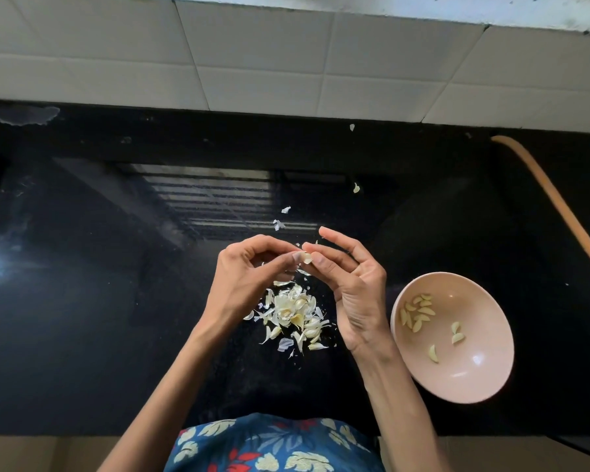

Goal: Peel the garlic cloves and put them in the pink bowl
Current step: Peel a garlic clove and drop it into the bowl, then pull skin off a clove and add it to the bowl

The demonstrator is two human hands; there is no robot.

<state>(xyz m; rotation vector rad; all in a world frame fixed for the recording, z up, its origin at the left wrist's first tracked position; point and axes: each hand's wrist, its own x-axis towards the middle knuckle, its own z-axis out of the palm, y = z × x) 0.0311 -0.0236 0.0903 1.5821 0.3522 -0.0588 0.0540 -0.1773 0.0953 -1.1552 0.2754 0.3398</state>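
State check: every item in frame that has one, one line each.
left hand: pinches the clove
right hand: pinches the clove, index finger straight
clove: held in the air between both hands; how far peeled, cannot tell
bowl: upright on the counter, holds peeled cloves
peeled cloves: loose in the bowl, most near its left wall
skins: heaped on the counter below the hands, a few scattered farther back

Person wears blue top (273, 447) with print all over. Print: big cream leaves, pale blue leaves, red flowers. Red bits sit near middle and low left part of top. To left of top, left arm (171, 379); to right of top, right arm (399, 396); both bare, thin, long. Above top, left hand (249, 284) and right hand (355, 294), bare too.
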